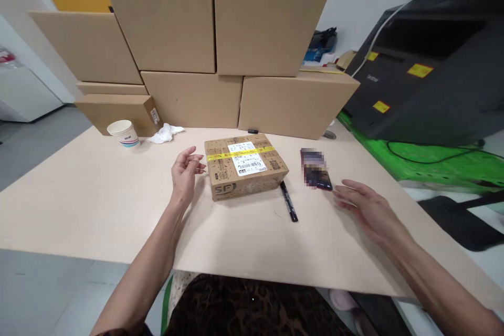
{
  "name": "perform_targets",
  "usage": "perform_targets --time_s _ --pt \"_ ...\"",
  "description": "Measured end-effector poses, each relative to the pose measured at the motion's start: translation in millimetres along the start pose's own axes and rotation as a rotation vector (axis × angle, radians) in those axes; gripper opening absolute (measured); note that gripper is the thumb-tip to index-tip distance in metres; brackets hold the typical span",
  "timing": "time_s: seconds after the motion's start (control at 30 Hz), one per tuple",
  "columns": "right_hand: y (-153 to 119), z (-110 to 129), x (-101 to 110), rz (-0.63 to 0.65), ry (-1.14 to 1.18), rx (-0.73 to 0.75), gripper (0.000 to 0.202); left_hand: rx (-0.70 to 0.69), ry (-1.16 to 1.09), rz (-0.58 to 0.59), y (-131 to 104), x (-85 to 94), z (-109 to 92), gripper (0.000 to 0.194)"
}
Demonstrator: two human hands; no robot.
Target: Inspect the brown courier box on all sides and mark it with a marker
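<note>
A cardboard parcel [248, 185] with yellow tape and a white shipping label [248, 160] lies on the table in front of me. My left hand [186, 172] is just left of the parcel, its fingers loosely curved toward it and apart, with nothing in them. A black marker pen [289, 202] lies by the parcel's right front corner. Farther right is a phone [326, 180], partly blurred by pixels. My right hand [364, 207] is near the phone's lower right end, fingers stretched out and holding nothing. A small black cap [252, 131] lies behind the parcel.
Large cardboard boxes [189, 100] are stacked along the back of the table [98, 205]. A paper cup [124, 134] and a crumpled tissue [165, 133] sit at the left rear. A dark printer [425, 73] stands on a green surface [429, 163] at the right.
</note>
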State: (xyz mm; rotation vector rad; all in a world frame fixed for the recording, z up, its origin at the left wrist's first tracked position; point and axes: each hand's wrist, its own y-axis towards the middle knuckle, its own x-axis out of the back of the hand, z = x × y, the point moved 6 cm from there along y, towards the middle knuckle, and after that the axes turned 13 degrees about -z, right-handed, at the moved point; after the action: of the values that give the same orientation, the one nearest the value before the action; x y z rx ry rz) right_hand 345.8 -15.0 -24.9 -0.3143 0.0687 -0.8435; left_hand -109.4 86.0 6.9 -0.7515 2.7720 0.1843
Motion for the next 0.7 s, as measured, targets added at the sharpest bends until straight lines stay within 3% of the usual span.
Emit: perform_targets --time_s 0.1,0.17,0.3,0.43,0.53,0.6,0.7 --pt "-40.2 -2.9 -35.2 0.301 -0.315 0.420 0.041 -0.001 0.017 0.008 -0.9 -0.5 0.7 0.048" --pt "-65.7 -16.2 -61.7 0.482 -0.616 0.602 0.053 -0.008 0.030 0.008 -1.0 0.1 1.5 0.046" --pt "-73.6 -19.2 -98.5 0.487 -0.903 0.859 0.047 -0.014 0.051 -0.001 -0.2 2.2 5.6 0.045" --pt "-41.9 1.7 -116.0 0.337 -0.976 0.867 0.042 0.020 0.082 0.000 -1.3 2.0 14.8 0.047" --pt "-30.4 22.1 -126.6 0.263 -0.763 0.889 0.036 0.059 0.138 0.027 -4.6 -0.5 22.4 0.048" --pt "-32.1 27.5 -137.8 0.312 -0.537 0.830 0.036 0.066 0.173 0.090 -7.6 -4.6 24.8 0.048" --pt "-38.3 21.5 -159.6 0.465 -0.161 0.523 0.049 0.033 0.161 0.242 -12.7 -14.3 21.3 0.050"
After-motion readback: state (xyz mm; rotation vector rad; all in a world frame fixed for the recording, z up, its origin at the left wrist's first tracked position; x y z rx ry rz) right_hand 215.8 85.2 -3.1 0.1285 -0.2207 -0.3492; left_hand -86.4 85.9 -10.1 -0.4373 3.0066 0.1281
